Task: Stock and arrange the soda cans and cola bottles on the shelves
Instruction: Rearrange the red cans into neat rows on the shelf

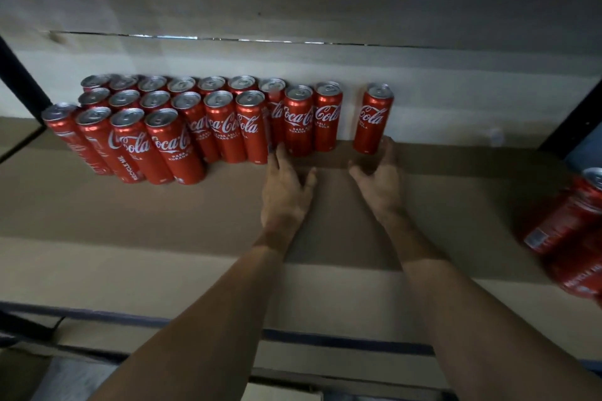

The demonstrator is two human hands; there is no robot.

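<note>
Fingers loose, holding nothing: right hand [381,179] just beside the lone can [373,119], left hand [286,189] further left of it.

The soda cans [224,130] are metal with a glossy red coat, their lids [219,98] bare shiny silver. Matt brown cardboard [163,215], smooth and dull, covers the shelf [342,340], and the post [19,81] at its left edge looks like dark painted metal.

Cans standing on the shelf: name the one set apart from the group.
The can by the right hand: a clear gap separates it from the other cans, which all stand packed together.
</note>
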